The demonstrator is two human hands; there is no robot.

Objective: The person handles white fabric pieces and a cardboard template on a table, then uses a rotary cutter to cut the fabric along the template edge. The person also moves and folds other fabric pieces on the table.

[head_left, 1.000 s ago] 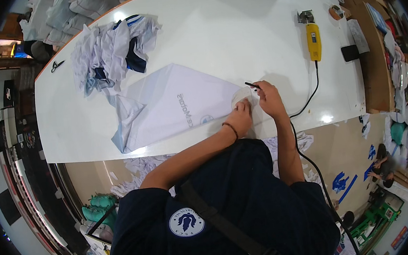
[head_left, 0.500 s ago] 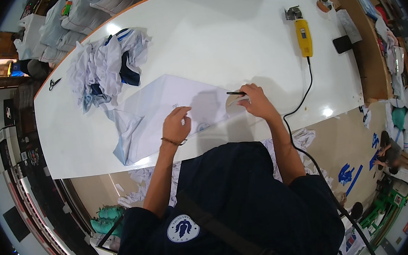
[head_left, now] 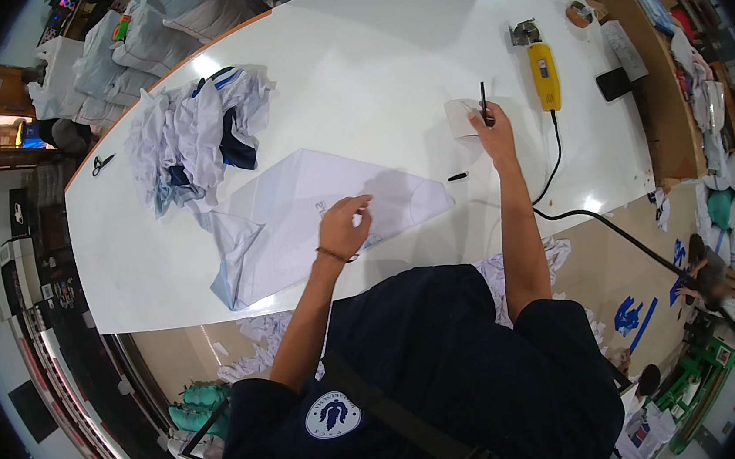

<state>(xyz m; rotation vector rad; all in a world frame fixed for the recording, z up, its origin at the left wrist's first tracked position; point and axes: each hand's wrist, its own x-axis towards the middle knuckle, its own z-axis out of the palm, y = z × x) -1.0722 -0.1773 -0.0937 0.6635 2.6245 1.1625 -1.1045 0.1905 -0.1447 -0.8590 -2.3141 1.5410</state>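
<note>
A white pointed fabric piece [head_left: 284, 228] lies flat on the white table [head_left: 355, 82], its left corner folded over. Small printed marks and a faint curved line near its right tip show on it. My left hand [head_left: 345, 225] rests on the fabric, fingers loosely bent and apart, holding nothing I can see. To the right, my right hand [head_left: 496, 135] grips an upright black pen [head_left: 484, 101]. A small pale card [head_left: 460, 120] is at its fingertips; whether it is held or only touched I cannot tell. A short black pen cap [head_left: 457, 176] lies beyond the fabric's tip.
Crumpled white and navy cloth [head_left: 193, 135] is heaped at the back left, near scissors [head_left: 102, 164]. At the right stand a yellow electric cutter [head_left: 544, 74] with a trailing black cord [head_left: 602, 216], a black phone [head_left: 613, 84] and a tape roll [head_left: 579, 14].
My right hand has moved away from the fabric's tip, up and right, with the pen and card. The pen has turned upright. My left hand has shifted slightly right.
</note>
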